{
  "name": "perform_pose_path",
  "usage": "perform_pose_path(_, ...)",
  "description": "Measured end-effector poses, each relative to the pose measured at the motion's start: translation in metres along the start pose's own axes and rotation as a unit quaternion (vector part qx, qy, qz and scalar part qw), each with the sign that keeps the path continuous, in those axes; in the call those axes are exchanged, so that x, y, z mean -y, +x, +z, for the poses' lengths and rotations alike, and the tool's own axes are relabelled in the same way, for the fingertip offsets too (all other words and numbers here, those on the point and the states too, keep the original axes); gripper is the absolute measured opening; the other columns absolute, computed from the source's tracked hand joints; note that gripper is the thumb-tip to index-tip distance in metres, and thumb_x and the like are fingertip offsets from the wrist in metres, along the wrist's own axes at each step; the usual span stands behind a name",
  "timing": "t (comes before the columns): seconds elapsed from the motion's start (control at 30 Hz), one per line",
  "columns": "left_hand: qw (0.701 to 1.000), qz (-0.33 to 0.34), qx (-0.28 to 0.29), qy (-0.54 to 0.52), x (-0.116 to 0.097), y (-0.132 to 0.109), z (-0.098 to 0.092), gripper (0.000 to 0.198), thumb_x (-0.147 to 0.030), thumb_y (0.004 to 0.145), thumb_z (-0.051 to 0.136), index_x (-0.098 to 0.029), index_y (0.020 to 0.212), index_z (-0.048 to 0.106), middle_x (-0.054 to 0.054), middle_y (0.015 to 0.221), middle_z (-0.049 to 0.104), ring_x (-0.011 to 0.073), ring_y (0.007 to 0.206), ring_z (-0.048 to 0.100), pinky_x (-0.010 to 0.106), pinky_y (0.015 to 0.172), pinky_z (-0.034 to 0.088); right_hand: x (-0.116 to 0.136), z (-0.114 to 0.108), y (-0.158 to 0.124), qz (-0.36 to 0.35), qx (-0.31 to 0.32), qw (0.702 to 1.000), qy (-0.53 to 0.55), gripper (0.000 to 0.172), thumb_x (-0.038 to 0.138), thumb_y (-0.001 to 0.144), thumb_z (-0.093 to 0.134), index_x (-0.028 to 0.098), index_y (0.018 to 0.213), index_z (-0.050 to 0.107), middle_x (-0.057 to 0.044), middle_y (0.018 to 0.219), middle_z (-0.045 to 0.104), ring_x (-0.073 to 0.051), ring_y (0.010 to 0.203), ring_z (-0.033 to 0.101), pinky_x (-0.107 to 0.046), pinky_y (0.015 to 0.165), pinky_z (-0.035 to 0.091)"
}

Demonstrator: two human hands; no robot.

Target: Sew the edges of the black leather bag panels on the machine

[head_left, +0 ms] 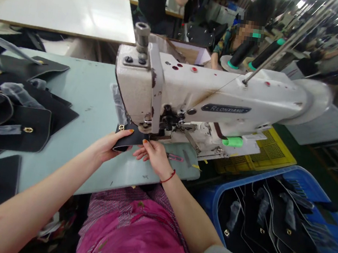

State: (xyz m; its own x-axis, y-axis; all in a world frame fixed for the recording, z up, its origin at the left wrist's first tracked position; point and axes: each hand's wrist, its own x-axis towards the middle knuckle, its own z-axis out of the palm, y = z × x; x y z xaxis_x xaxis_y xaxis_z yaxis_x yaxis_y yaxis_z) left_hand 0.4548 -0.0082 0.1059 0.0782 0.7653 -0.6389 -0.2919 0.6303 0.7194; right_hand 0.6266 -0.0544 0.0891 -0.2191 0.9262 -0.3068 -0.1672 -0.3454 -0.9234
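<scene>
A black bag panel (134, 138) with a gold ring and a plastic-wrapped handle (118, 103) lies at the needle end of the white sewing machine (174, 86). My left hand (111, 145) grips its near left edge, thumb on top and fingers underneath. At the panel's right edge, beside the presser foot, my right hand (155, 154) pinches the material between thumb and forefinger, its other fingers loosely curled below. The part of the panel under the machine head is hidden. Pink-handled snips (175, 157) lie just right of my right hand.
More black bag panels (33, 126) with wrapped handles are piled on the left of the pale table (83, 75). A blue basket (220, 194) at lower right holds several similar pieces. Behind it is a yellow crate (272, 149). Other people stand or sit beyond the machine.
</scene>
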Motion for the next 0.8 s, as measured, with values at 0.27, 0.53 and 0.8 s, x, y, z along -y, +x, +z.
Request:
perform_pose_path(0.27,0.998,-0.016,0.067,-0.004,0.004,0.003,-0.011,0.032,-0.018,0.062,0.087,-0.014,0.091,0.074,0.008,0.09,0.076,0.0152,0.07,0.07,0.022,0.062,0.06,0.001,0.001,-0.002,-0.003,-0.004,1.0,0.007,0.045,0.06,0.09,0.052,0.015,0.086,0.06,-0.008,0.075,0.074,-0.012,0.058,0.066,-0.018,0.049,0.041)
perform_pose_path(0.53,0.989,0.1,0.043,0.102,-0.002,-0.001,-0.006,0.043,-0.03,0.058,0.09,-0.013,0.094,0.074,0.008,0.089,0.075,0.0151,0.068,0.068,0.021,0.057,0.057,0.0,0.007,-0.007,-0.044,-0.026,0.999,-0.005,0.046,0.061,0.086,0.057,0.016,0.078,0.059,-0.008,0.077,0.074,-0.012,0.06,0.067,-0.019,0.051,0.045)
perform_pose_path(0.8,0.989,0.099,0.023,0.109,-0.007,-0.003,-0.003,0.04,-0.027,0.057,0.09,-0.011,0.09,0.073,0.009,0.089,0.075,0.0149,0.065,0.067,0.022,0.056,0.057,0.0,0.011,-0.003,-0.05,-0.056,0.997,0.003,0.049,0.062,0.086,0.055,0.015,0.073,0.061,-0.008,0.072,0.074,-0.011,0.055,0.065,-0.018,0.049,0.044)
